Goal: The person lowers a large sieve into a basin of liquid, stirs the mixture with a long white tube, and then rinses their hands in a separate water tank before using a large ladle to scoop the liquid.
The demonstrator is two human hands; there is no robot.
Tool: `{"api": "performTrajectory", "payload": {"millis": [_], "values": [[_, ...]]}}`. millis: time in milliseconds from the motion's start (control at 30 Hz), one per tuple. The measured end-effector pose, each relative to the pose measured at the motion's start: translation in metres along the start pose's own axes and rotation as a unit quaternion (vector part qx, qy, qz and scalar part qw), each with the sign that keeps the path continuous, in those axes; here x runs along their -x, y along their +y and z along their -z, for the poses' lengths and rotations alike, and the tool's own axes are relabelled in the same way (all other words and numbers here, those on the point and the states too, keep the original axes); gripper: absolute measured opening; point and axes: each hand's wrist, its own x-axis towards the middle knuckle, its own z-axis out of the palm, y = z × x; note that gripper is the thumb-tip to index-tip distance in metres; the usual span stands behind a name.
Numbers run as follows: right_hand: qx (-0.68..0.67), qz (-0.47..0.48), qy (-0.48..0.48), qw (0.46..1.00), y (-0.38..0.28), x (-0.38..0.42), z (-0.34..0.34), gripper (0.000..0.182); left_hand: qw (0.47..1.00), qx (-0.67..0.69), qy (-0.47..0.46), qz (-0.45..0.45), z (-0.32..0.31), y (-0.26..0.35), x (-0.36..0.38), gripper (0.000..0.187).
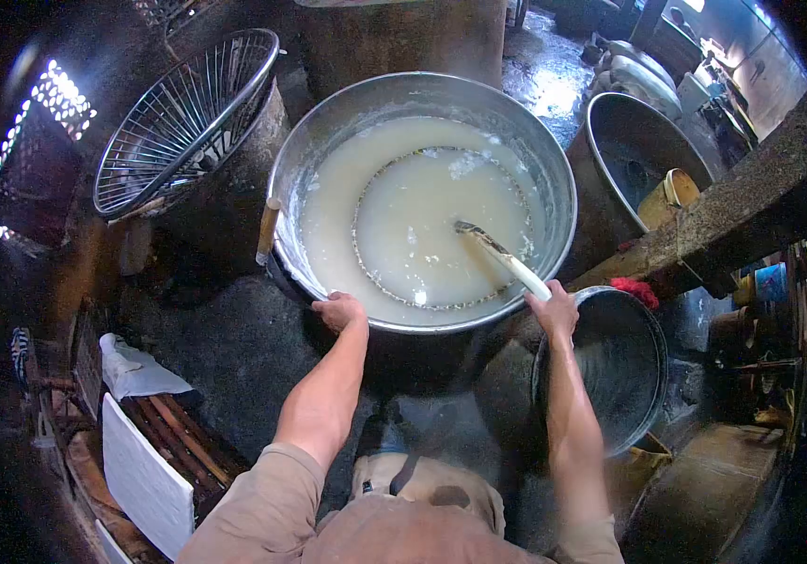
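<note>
A wide metal basin (564,188) holds cloudy, whitish liquid (403,202), with a thin dotted ring (356,235) showing at its surface. My right hand (555,310) is closed round the pale handle of a stirring tool (516,268), near the basin's lower right rim. The tool slants up and left, and its dark end meets the liquid inside the ring. At the lower left rim, my left hand (339,311) has its fingers bent over the edge, gripping the basin.
A wire basket (187,122) rests on a drum at the upper left. Right of the basin stand a large metal vat (601,160) with a yellowish container (671,193), a thick beam (751,188) and an open drum (662,376). A white board (145,475) leans at the lower left.
</note>
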Motion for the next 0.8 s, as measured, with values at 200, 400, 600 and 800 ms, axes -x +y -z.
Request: {"api": "performTrajectory", "payload": {"millis": [200, 400, 600, 800], "values": [[0.008, 0.002, 0.003, 1.000, 0.000, 0.001, 0.000, 0.044, 0.999, -0.006, 0.033, -0.010, -0.006, -0.003, -0.001, 0.034], [-0.004, 0.001, 0.005, 1.000, -0.001, 0.003, 0.001, 0.043, 1.000, -0.009, -0.012, 0.011, 0.011, 0.008, 0.008, 0.033], [0.002, 0.004, 0.009, 1.000, -0.002, 0.003, 0.002, 0.043, 1.000, -0.007, -0.014, 0.011, 0.007, 0.004, 0.003, 0.033], [-0.006, 0.001, 0.010, 1.000, -0.004, 0.004, 0.005, 0.042, 1.000, -0.003, 0.004, -0.004, -0.005, -0.005, -0.004, 0.032]]}}
